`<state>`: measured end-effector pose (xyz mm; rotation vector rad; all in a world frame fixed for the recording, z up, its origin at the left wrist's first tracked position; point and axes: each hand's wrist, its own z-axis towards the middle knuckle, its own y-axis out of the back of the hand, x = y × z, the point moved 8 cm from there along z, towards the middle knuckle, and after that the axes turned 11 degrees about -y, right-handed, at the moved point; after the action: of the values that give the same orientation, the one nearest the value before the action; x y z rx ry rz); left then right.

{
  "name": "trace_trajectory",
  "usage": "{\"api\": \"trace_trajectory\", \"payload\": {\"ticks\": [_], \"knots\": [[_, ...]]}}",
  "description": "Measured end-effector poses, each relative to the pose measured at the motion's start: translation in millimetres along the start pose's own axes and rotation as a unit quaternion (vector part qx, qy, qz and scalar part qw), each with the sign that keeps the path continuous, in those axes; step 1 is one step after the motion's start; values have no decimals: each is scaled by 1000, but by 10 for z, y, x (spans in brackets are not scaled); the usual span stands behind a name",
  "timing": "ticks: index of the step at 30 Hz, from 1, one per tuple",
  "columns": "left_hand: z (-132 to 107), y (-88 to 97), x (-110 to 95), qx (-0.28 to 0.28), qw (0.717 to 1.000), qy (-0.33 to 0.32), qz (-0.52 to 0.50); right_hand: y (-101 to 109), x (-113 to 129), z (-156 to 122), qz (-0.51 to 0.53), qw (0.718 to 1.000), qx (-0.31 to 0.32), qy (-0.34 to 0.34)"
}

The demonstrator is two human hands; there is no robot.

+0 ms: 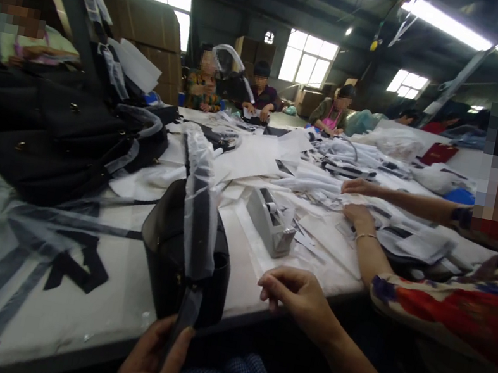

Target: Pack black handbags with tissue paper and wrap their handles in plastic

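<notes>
A black handbag [159, 228] stands upright near the table's front edge. Its handle [200, 216] arches over the top, wrapped in translucent white film. My left hand [153, 359] grips the lower end of the handle between thumb and fingers, where it comes toward me. To the right of the bag, my right hand [297, 295] hovers by the table edge with its fingers curled together; anything pinched in them is too small to make out. Just beyond that hand sits a grey tape dispenser [271, 222], apart from it.
Black bags [57, 127] are piled on the left, with film-wrapped straps [18, 261] in front of them. White paper sheets [252, 155] cover the middle. At the right, a co-worker's hands [360, 212] handle wrapped pieces. Other people sit across the table.
</notes>
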<state>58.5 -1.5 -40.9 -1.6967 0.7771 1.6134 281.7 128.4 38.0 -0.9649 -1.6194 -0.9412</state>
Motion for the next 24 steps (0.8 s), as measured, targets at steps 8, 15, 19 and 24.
{"api": "trace_trajectory", "payload": {"ticks": [8,15,19,24], "knots": [[-5,-100,-111,97,994,-26,-40,-1082,146,-133,-85,992,97,14],[-99,-172,-33,127,976,85,-158,-1099,-76,62,-68,985,158,-33],[-172,-224,28,160,952,161,-205,-1135,-138,3,-4,971,235,-40],[-168,-209,25,148,957,171,-185,-1115,-127,-47,-41,991,126,4]]}}
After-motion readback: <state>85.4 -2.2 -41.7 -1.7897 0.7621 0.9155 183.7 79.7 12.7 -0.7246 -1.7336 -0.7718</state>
